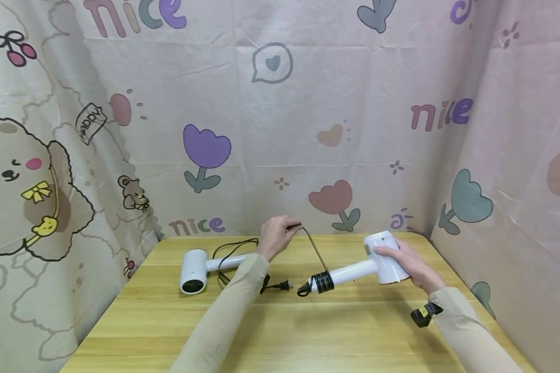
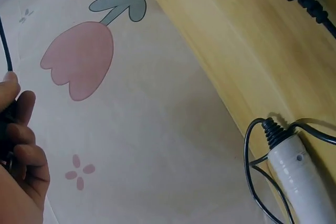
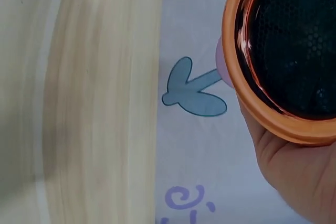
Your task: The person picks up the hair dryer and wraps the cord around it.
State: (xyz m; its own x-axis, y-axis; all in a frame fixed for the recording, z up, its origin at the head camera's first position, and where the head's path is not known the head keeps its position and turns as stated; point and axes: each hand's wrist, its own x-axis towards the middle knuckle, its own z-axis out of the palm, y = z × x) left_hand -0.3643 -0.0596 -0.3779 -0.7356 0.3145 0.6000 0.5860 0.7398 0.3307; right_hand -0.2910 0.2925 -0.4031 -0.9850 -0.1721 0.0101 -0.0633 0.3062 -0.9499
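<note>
In the head view my right hand [image 1: 417, 264] grips the barrel of a white hair dryer [image 1: 386, 259], held above the table with its handle pointing left. A black cord [image 1: 324, 282] is wound in several turns round the end of that handle. From the turns the cord rises to my left hand [image 1: 276, 238], whose curled fingers hold it. The left wrist view shows those fingers [image 2: 29, 156] round a dark part of the cord. In the right wrist view the held dryer's copper-coloured rim [image 3: 273, 129] surrounds a dark grille, with my right hand [image 3: 299, 177] behind it.
A second white hair dryer [image 1: 193, 272] lies on the wooden table [image 1: 336, 342] at the left, its loose black cord [image 1: 221, 274] beside its handle. A black plug [image 1: 285, 285] lies mid-table. Printed curtains [image 1: 270, 129] hang behind and on both sides.
</note>
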